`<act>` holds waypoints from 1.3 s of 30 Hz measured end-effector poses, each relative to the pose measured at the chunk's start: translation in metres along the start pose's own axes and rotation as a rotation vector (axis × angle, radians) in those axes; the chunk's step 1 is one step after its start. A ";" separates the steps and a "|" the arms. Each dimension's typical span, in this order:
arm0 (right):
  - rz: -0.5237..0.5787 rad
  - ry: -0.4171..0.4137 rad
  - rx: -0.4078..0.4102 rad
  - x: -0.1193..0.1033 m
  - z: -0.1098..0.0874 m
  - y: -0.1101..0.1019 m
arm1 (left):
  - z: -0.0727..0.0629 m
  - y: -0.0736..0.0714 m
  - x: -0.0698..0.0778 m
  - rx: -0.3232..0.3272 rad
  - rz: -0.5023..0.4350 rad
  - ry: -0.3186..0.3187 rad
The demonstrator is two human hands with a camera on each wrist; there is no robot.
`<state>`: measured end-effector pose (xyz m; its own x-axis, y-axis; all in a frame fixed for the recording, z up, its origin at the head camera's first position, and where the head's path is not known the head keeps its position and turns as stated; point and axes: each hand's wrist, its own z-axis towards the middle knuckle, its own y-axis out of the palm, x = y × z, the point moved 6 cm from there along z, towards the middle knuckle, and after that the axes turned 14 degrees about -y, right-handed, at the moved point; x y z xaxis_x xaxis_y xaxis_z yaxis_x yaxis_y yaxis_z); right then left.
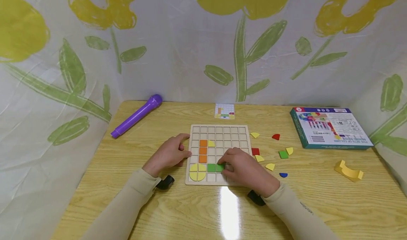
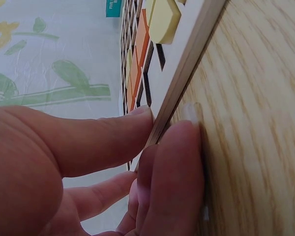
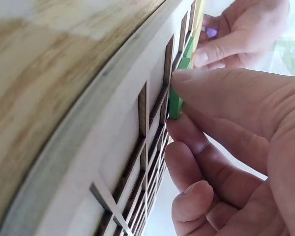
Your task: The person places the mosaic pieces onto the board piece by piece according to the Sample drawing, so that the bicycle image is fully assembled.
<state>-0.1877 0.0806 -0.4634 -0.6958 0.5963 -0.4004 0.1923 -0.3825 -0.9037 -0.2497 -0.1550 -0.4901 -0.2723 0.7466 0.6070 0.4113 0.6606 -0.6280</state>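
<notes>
A wooden grid board (image 1: 219, 126) lies flat on the table. At its left edge, my left hand (image 1: 168, 151) holds the rim, the thumb (image 2: 113, 135) on the frame and other fingers against the side. With thumb and fingertips my right hand (image 1: 245, 166) pinches a green square tile (image 3: 175, 101) at a cell in the lower part of the board. Another green square (image 1: 211, 168) sits in the cell to its left. Farther left are three orange squares (image 1: 202, 151) in a column, a yellow quarter piece (image 1: 210, 143) and a yellow circle of quarters (image 1: 197, 172).
Right of the board lie several loose pieces, including a red square (image 1: 255, 151), green square (image 1: 283, 154) and blue piece (image 1: 283, 175). Beyond stand a box (image 1: 334, 127) and a yellow holder (image 1: 348, 171). A pattern card (image 1: 224, 111) and purple microphone (image 1: 136, 116) lie farther back.
</notes>
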 end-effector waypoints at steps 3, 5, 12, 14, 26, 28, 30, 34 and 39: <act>-0.013 -0.014 -0.001 -0.001 0.000 0.000 | 0.001 0.000 -0.001 0.004 0.001 -0.004; -0.013 -0.012 -0.002 0.000 0.000 0.001 | 0.001 0.001 -0.001 0.004 0.002 -0.005; -0.011 -0.001 -0.005 0.001 -0.001 0.001 | 0.000 0.001 0.000 0.001 0.002 -0.004; -0.011 -0.003 -0.005 0.000 -0.001 0.001 | 0.000 0.000 0.000 0.000 -0.001 -0.003; -0.025 -0.025 0.010 -0.002 -0.001 0.001 | 0.000 0.000 -0.001 -0.004 -0.012 -0.022; -0.028 -0.026 0.009 -0.002 -0.002 0.001 | 0.000 0.000 -0.001 -0.006 -0.012 -0.027; -0.026 -0.026 0.007 -0.002 -0.001 0.001 | 0.000 0.000 -0.001 -0.008 -0.012 -0.033; -0.018 -0.020 0.003 -0.002 -0.001 0.001 | 0.000 0.000 -0.001 -0.011 -0.020 -0.040; -0.009 -0.015 0.001 -0.001 -0.001 0.001 | 0.001 0.001 -0.001 -0.012 -0.025 -0.034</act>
<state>-0.1860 0.0798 -0.4638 -0.7077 0.5889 -0.3902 0.1857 -0.3778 -0.9071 -0.2497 -0.1552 -0.4917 -0.3121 0.7325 0.6050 0.4141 0.6781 -0.6073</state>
